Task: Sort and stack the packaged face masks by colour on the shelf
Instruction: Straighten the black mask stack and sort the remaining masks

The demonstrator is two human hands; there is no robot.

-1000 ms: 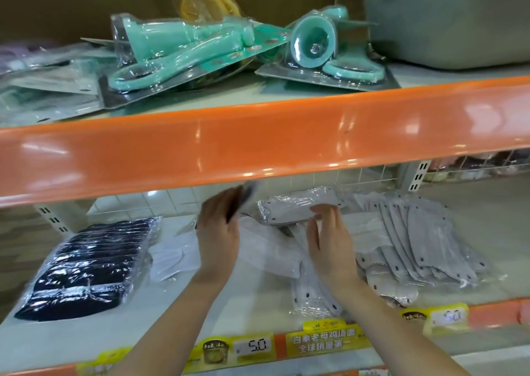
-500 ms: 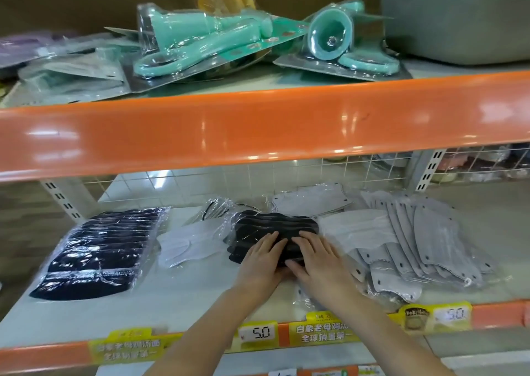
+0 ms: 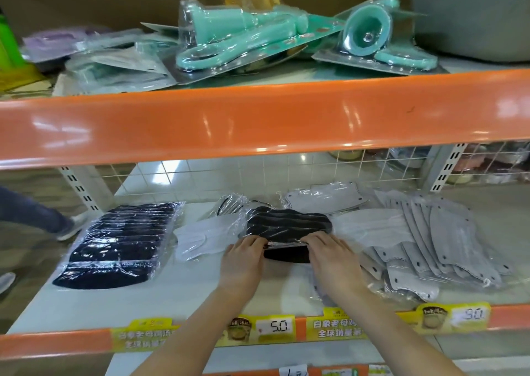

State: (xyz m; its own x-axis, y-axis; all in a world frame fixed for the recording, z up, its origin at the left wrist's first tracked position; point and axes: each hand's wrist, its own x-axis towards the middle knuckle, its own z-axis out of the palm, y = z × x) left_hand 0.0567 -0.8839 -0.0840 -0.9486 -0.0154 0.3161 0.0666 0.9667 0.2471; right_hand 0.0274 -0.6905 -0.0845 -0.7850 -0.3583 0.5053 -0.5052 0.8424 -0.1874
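Note:
A small stack of black packaged masks (image 3: pixel 286 225) lies in the middle of the white shelf (image 3: pixel 94 304). My left hand (image 3: pixel 243 261) and my right hand (image 3: pixel 332 258) both grip its near edge, fingers curled over the plastic wrap. A larger stack of black masks (image 3: pixel 120 241) lies at the left. White packaged masks (image 3: pixel 206 236) sit between the two black stacks, and another white pack (image 3: pixel 370 226) lies to the right. Several grey masks (image 3: pixel 441 241) are fanned out at the far right. One more grey pack (image 3: pixel 324 198) lies behind.
An orange shelf beam (image 3: pixel 258 120) hangs right above the working space. Teal packaged tools (image 3: pixel 246 37) and more mask packs (image 3: pixel 114 63) sit on the upper shelf. Price labels (image 3: pixel 275 327) line the front rail. A wire grid (image 3: pixel 258 172) backs the shelf. A person's leg (image 3: pixel 37 215) is at left.
A second ago my hands were raised, handling a grey pack and a dark one. Both hands have come down onto the middle black stack and now grip its near edge.

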